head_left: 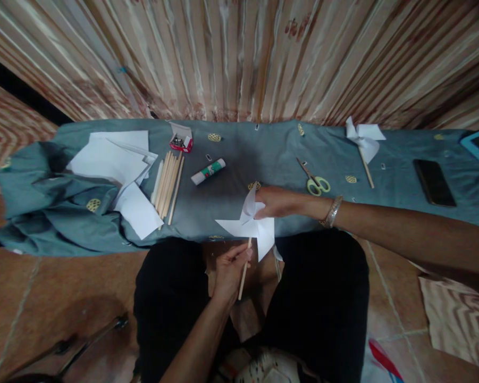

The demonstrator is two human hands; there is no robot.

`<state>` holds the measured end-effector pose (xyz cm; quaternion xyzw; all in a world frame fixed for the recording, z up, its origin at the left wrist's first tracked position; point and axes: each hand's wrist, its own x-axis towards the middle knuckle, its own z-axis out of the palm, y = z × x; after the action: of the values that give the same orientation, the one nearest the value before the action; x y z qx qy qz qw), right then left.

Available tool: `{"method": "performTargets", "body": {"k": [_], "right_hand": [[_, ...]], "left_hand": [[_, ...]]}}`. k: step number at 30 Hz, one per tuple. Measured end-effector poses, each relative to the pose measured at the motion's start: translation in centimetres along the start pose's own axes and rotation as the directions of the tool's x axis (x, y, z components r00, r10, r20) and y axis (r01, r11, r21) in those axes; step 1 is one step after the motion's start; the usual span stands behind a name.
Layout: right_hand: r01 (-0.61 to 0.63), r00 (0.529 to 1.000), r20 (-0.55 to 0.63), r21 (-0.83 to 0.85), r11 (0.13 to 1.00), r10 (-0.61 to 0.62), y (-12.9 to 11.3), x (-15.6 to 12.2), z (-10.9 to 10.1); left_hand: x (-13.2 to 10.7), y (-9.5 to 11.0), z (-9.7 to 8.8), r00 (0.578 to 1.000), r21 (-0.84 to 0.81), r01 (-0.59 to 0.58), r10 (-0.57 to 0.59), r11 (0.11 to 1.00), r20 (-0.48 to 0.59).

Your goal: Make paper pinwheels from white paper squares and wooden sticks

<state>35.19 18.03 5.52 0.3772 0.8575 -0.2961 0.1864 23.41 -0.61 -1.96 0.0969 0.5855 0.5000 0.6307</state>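
Observation:
A white paper pinwheel [252, 226] sits at the near edge of the grey-blue cloth [263, 154]. My left hand [230, 268] is closed around the pinwheel's thin wooden stick [244, 272], below the paper. My right hand [277, 202] reaches in from the right, wearing a bracelet, and its fingers pinch the paper near the pinwheel's centre. My black-clad legs lie below the cloth edge.
On the cloth lie a stack of white paper [111, 159], a bundle of wooden sticks [168, 183], a glue stick [208, 171], a small red box of pins [181, 141], scissors [314, 181], a finished pinwheel [364, 141], a black phone [434, 182]. A curtain hangs behind.

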Motion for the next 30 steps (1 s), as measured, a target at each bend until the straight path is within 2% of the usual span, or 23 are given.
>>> {"method": "performTargets", "body": {"k": [4, 13, 20, 26, 30], "right_hand": [[0.029, 1.000, 0.003, 0.037, 0.999, -0.029, -0.1, 0.3, -0.6], [0.041, 0.994, -0.105, 0.120, 0.992, -0.028, -0.5, -0.4, -0.5], [0.019, 0.997, -0.072, 0.132, 0.991, -0.010, 0.2, 0.5, -0.3], [-0.006, 0.998, -0.060, 0.079, 0.997, 0.011, -0.1, 0.5, -0.3], [-0.025, 1.000, 0.011, 0.052, 0.998, 0.024, 0.2, 1.2, -0.2]], "left_hand": [[-0.1, 0.2, 0.1, 0.999, -0.030, 0.048, -0.048, 0.998, -0.010], [0.0, 0.3, 0.2, 0.993, -0.072, 0.120, -0.120, 0.990, 0.009], [0.1, 0.4, 0.3, 0.990, -0.112, 0.143, -0.144, 0.983, 0.000], [0.2, 0.3, 0.2, 0.988, -0.080, 0.152, -0.152, 0.985, 0.007], [0.4, 0.0, 0.1, 0.983, -0.091, 0.183, -0.185, 0.979, -0.017]]}}
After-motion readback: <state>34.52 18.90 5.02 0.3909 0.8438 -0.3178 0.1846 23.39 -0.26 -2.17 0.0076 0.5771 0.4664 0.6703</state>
